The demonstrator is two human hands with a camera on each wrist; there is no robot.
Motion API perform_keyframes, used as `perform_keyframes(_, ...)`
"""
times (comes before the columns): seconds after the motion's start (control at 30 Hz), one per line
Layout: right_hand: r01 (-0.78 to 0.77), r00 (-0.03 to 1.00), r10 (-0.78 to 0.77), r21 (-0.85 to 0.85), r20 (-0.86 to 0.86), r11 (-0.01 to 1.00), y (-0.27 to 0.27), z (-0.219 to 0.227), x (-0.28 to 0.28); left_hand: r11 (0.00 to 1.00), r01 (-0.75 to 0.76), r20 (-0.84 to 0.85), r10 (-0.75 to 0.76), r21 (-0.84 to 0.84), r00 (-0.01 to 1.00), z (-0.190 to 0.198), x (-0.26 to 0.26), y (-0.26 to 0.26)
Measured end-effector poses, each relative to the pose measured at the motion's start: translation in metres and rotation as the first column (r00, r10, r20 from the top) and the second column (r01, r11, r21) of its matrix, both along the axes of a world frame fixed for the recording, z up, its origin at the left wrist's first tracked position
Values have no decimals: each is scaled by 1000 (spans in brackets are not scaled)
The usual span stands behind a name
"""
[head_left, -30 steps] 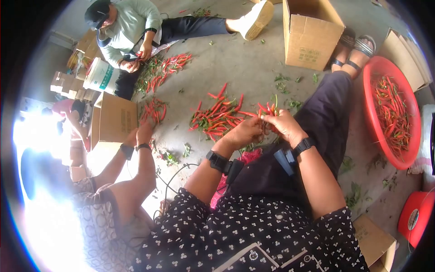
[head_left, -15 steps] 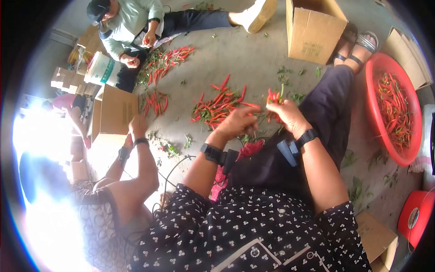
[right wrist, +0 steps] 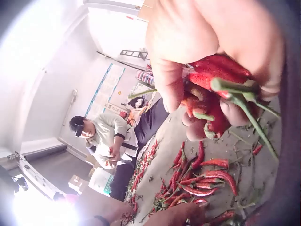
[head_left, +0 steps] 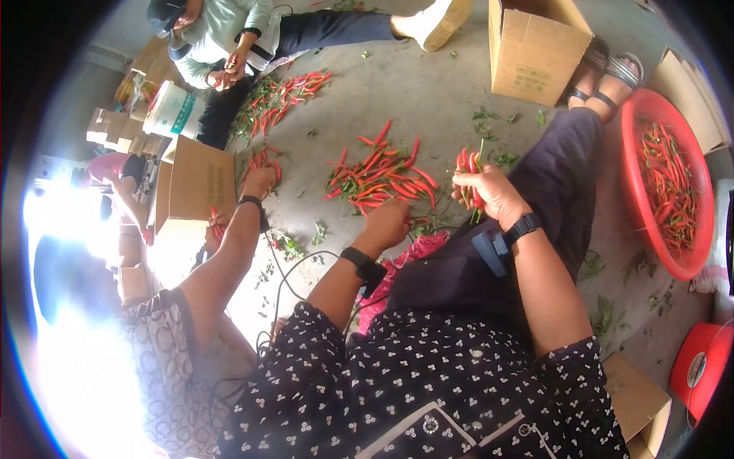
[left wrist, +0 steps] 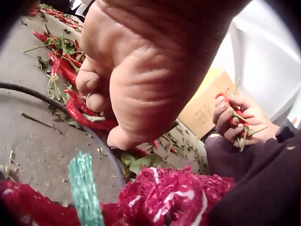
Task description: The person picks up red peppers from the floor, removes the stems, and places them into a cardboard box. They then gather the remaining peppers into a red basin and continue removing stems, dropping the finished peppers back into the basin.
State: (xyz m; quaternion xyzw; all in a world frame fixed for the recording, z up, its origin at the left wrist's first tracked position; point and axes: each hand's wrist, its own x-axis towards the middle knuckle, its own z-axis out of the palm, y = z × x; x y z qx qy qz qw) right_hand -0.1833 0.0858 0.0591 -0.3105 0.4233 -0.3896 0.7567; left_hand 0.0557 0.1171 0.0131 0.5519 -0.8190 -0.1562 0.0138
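- Compared with a second ago, your left hand point(head_left: 388, 224) has moved from beside your right hand point(head_left: 493, 191) to the chilli pile point(head_left: 378, 172).
- Handling: expect light, smooth, firm, likely to snap if bent; take hold near the stems point(right wrist: 230, 85).
- Chilli pile: one, ahead of your left hand; contents overlap, uncountable.
- Chilli bunch point(right wrist: 218, 73): one, gripped in your right hand.
- Red chilli point(left wrist: 79, 115): one, apparently pinched by your left hand.

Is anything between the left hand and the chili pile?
Nothing visible: the left hand is right at the near edge of the red chili pile, with a red chili between its thumb and curled fingers. A black cable runs close beside that chili, but doesn't block the hand.
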Motion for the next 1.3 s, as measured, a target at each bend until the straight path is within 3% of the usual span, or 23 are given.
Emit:
perform_keyframes(0.1, -1, 1000, 1, 33, 6, 999, 1, 2, 0, 997, -15, 24, 13, 77, 1000, 7, 3, -6)
perform_keyframes(0.17, 1, 1000, -1, 34, 8, 999, 1, 0, 0, 980, -75, -235, 118, 183, 965, 8, 11, -13)
perform_keyframes(0.2, 0, 1000, 0, 36, 11, 999, 0, -1, 0, 981, -72, -236, 114, 182, 965, 13, 8, -17)
perform_keyframes(0.27, -19, 1000, 19, 25, -5, 1000, -1, -1, 0, 854, -159, -497, 428, 495, 755, 37, -3, -21)
perform_keyframes(0.33, -42, 999, 42, 18, -20, 999, 1, 1, 3, 846, -94, -541, 417, 525, 730, 76, -29, -15)
perform_keyframes(0.4, -88, 995, 87, -11, -43, 996, 3, 7, 5, 838, -23, -587, 400, 544, 704, 82, -47, -15)
perform_keyframes(0.47, -74, 996, 72, -26, -57, 997, 3, 6, 6, 893, 153, -681, 204, 424, 703, 77, -57, -19)
perform_keyframes(0.53, -61, 996, 58, -40, -72, 997, 3, 1, 4, 922, 170, -672, 119, 347, 731, 66, -56, -23)
perform_keyframes(0.6, 32, 988, -40, -57, -146, 998, -1, -8, 0, 826, -25, -569, 409, 563, 714, 59, -48, -22)
perform_keyframes(0.63, 32, 989, -40, -60, -144, 998, -1, -6, 0, 828, -27, -569, 408, 560, 714, 45, -37, -22)
perform_keyframes(0.67, 70, 990, -72, -16, -122, 997, -1, -4, -1, 912, -11, -361, 173, 410, 916, 26, -24, -20)
perform_keyframes(0.7, 108, 989, -105, 28, -102, 994, -1, -2, -1, 962, 65, -72, -48, 264, 996, 13, -16, -17)
perform_keyframes(0.73, 109, 989, -106, 29, -100, 994, -1, -1, -1, 962, 65, -69, -49, 264, 996, 8, -14, -9)
perform_keyframes(0.8, 7, 995, -5, 23, -98, 1000, -1, -1, -2, 1000, 23, -65, -23, 8, 998, -1, -13, 6)
perform_keyframes(0.93, -20, 999, 21, 24, -46, 1000, 1, 4, 0, 999, -2, -84, -3, -54, 996, -4, -13, -4)
perform_keyframes(1.0, -6, 999, 8, 46, -37, 999, 3, 5, 1, 937, -215, -375, 310, 275, 874, 10, -12, -20)
perform_keyframes(1.03, -18, 998, 18, -4, -65, 1000, 1, 0, 1, 837, -171, -475, 449, 519, 757, 24, -14, -24)
perform_keyframes(1.07, -22, 998, 21, -8, -67, 1000, 0, -6, 2, 839, -173, -478, 450, 516, 754, 37, -20, -23)
perform_keyframes(1.13, 23, 998, -26, -57, -57, 998, -1, -8, 6, 720, 19, -639, 604, 694, 476, 59, -35, -22)
perform_keyframes(1.2, 1, 999, -3, -57, -34, 998, 1, 0, 6, 736, 61, -656, 558, 674, 509, 69, -47, -18)
perform_keyframes(1.27, -21, 1000, 21, -50, -13, 999, 4, 1, 4, 764, 107, -626, 430, 636, 650, 71, -57, -16)
perform_keyframes(1.3, -18, 999, 16, -69, -34, 997, 3, 2, 4, 751, 114, -625, 444, 651, 642, 70, -58, -16)
